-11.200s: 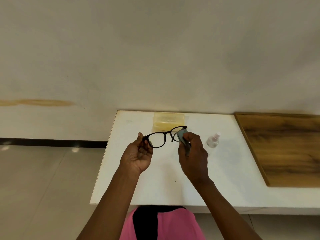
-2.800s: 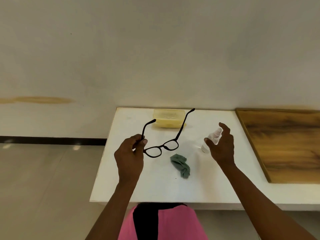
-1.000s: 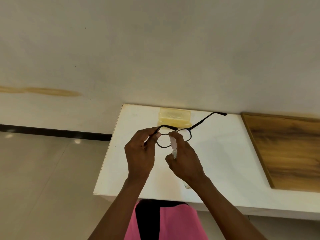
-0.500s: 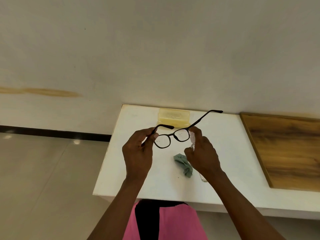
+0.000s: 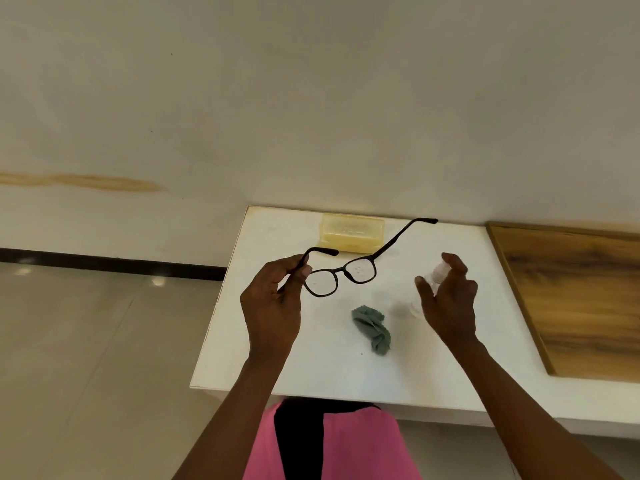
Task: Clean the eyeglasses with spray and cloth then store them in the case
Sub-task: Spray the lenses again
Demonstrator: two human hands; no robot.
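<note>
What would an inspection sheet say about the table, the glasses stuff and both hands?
Surface: white table, wooden board on its right side.
Job's things: eyeglasses held up, arms unfolded, droplets on one lens; green cloth crumpled on table; yellow case at the back, closed.
Clutter: nothing seen.
Grips: left hand pinches the eyeglasses' arm; right hand holds the spray bottle.
Cables: nothing seen.
Surroundings: pale wall, tiled floor.

White table [image 5: 346,372] fills the lower middle of the frame, pushed up against the wall. At its far edge, upper centre, sits a pale yellow case [image 5: 351,233]. Nearer the middle lies a crumpled grey-green cloth [image 5: 373,329]. And off to the right, a wooden board [image 5: 581,299] rests on the tabletop.
</note>
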